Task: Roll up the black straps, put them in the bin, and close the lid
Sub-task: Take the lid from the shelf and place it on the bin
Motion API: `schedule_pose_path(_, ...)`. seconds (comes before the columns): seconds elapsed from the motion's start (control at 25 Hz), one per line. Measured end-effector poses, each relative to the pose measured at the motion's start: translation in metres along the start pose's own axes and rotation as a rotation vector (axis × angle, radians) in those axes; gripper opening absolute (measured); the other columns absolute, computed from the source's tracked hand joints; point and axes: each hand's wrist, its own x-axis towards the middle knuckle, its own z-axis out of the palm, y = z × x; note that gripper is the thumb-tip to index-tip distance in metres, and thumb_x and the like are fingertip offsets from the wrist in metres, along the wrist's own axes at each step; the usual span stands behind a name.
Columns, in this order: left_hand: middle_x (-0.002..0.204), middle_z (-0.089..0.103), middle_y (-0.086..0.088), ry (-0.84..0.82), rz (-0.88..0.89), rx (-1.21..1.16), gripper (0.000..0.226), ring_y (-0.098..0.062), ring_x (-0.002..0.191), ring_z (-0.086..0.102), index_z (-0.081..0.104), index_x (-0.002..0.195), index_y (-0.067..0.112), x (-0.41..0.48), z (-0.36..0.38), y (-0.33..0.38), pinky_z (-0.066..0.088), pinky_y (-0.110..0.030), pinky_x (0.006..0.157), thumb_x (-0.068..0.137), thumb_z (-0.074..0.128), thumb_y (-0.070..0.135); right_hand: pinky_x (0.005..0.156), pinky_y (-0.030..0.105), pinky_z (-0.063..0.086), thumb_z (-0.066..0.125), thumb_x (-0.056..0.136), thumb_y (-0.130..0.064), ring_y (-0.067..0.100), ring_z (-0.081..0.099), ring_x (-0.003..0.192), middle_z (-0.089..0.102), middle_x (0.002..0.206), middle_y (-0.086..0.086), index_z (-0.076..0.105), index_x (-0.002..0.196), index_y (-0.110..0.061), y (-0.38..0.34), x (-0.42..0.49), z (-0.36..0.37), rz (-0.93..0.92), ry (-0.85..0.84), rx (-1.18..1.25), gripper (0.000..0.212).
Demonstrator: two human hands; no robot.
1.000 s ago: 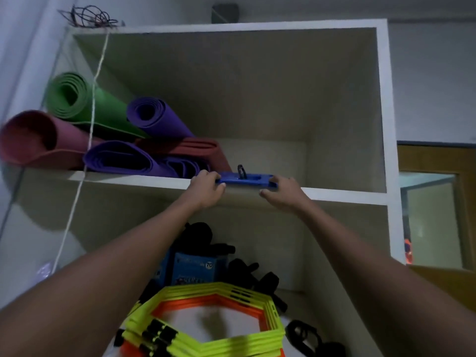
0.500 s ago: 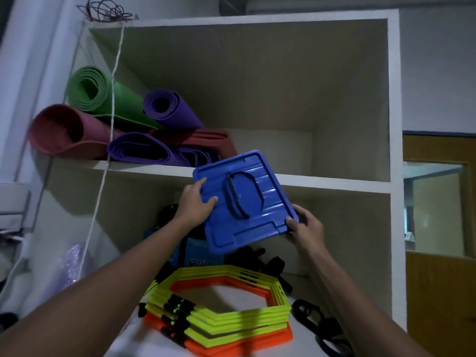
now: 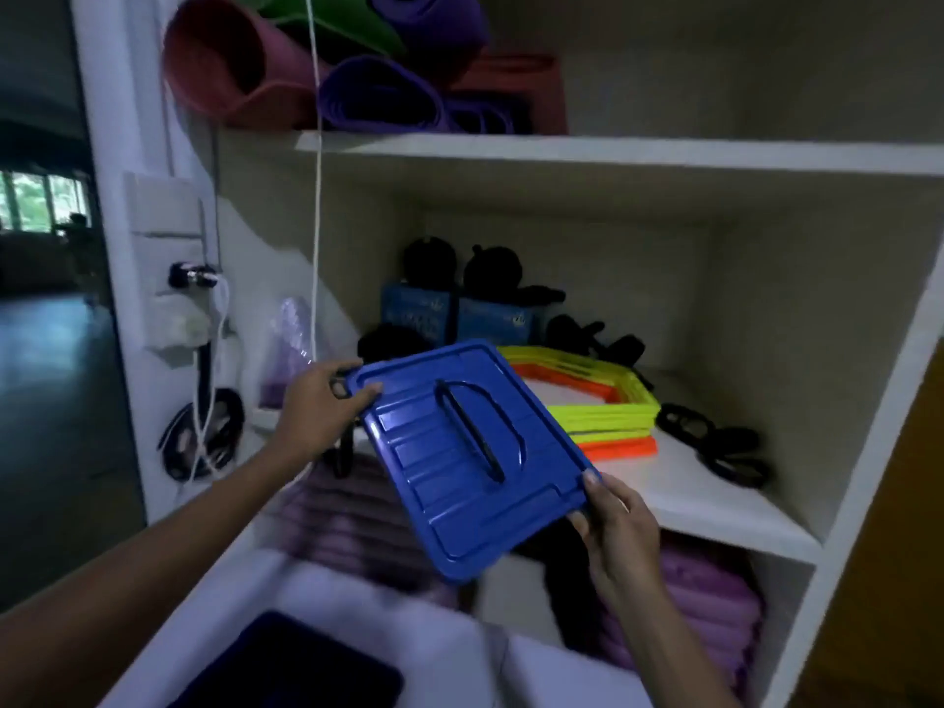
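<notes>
Both hands grip blue lid (image 3: 467, 452) before shelves (image 3: 562, 150).

Looks like a storage nook in a gym or fitness studio — a white shelving unit (image 3: 562, 150) full of exercise gear. Rolled yoga mats (image 3: 306, 69) in pink, green and purple are piled at the top of the frame, stacked neon yellow and orange agility hoops (image 3: 603, 406) sit mid-right, and folded purple mats (image 3: 705, 615) fill the lower right. Far left shows a dim open hall with windows (image 3: 41, 201) — studio floor, maybe.
</notes>
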Motion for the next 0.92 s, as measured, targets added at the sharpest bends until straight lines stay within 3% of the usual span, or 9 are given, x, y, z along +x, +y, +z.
schedule_pose_path(0.08, 0.087, 0.07, -0.013, 0.015, -0.122, 0.066, 0.037, -0.021, 0.07, 0.059, 0.067, 0.109, 0.008, -0.055, -0.009, -0.055, 0.044, -0.025, 0.065, 0.076, 0.077, 0.023, 0.065, 0.025, 0.057, 0.06, 0.088, -0.002, 0.018, 0.068, 0.081, 0.072, 0.091, 0.008, 0.054, 0.117, 0.002, 0.051, -0.034, -0.008, 0.073, 0.003, -0.094, 0.031)
schedule_pose_path(0.24, 0.094, 0.07, -0.018, -0.002, -0.37, 0.148, 0.039, -0.029, 0.078, 0.066, 0.066, 0.109, 0.005, -0.166, -0.028, -0.157, 0.051, -0.036, 0.079, 0.076, 0.077, 0.022, 0.087, 0.032, 0.054, 0.063, 0.086, -0.002, 0.021, 0.067, 0.095, 0.067, 0.112, 0.014, 0.054, 0.121, -0.008, 0.133, -0.09, -0.022, 0.177, -0.108, -0.405, 0.036)
schedule_pose_path(0.32, 0.1, 0.07, -0.019, -0.015, -0.494, 0.16, 0.042, -0.03, 0.085, 0.067, 0.063, 0.115, 0.003, -0.211, -0.038, -0.194, 0.052, -0.039, 0.084, 0.079, 0.074, 0.022, 0.09, 0.03, 0.05, 0.063, 0.087, -0.005, 0.02, 0.063, 0.103, 0.064, 0.12, 0.012, 0.053, 0.123, -0.01, 0.17, -0.109, -0.024, 0.228, -0.161, -0.572, 0.037)
schedule_pose_path(0.52, 0.123, 0.062, -0.019, 0.02, -0.575, 0.306, 0.042, -0.035, 0.107, 0.06, 0.052, 0.127, 0.0, -0.267, -0.045, -0.238, 0.045, -0.042, 0.096, 0.091, 0.059, 0.02, 0.111, 0.038, 0.037, 0.061, 0.091, -0.018, 0.017, 0.047, 0.13, 0.05, 0.142, 0.002, 0.042, 0.14, -0.017, 0.233, -0.129, -0.02, 0.318, -0.311, -0.808, 0.053)
schedule_pose_path(0.68, 0.128, 0.059, -0.018, 0.058, -0.654, 0.354, 0.04, -0.035, 0.106, 0.061, 0.052, 0.127, 0.001, -0.279, -0.051, -0.259, 0.044, -0.043, 0.097, 0.092, 0.057, 0.02, 0.109, 0.028, 0.031, 0.054, 0.095, -0.017, 0.012, 0.041, 0.13, 0.042, 0.145, -0.004, 0.036, 0.144, -0.018, 0.255, -0.131, -0.006, 0.375, -0.374, -0.856, 0.052)
schedule_pose_path(0.84, 0.122, 0.057, -0.022, -0.014, -0.718, 0.227, 0.04, -0.035, 0.107, 0.057, 0.051, 0.124, -0.002, -0.264, -0.052, -0.268, 0.044, -0.038, 0.092, 0.09, 0.059, 0.016, 0.115, 0.037, 0.03, 0.05, 0.097, -0.021, 0.021, 0.035, 0.138, 0.035, 0.15, -0.002, 0.031, 0.147, -0.021, 0.27, -0.111, -0.003, 0.435, -0.363, -0.921, 0.054)
schedule_pose_path(0.92, 0.116, 0.06, -0.021, -0.045, -0.721, 0.194, 0.039, -0.034, 0.103, 0.058, 0.053, 0.12, -0.002, -0.255, -0.051, -0.271, 0.046, -0.038, 0.09, 0.087, 0.064, 0.016, 0.107, 0.04, 0.039, 0.047, 0.098, -0.021, 0.024, 0.049, 0.124, 0.047, 0.135, 0.003, 0.03, 0.147, -0.023, 0.275, -0.103, -0.002, 0.477, -0.326, -0.897, 0.052)
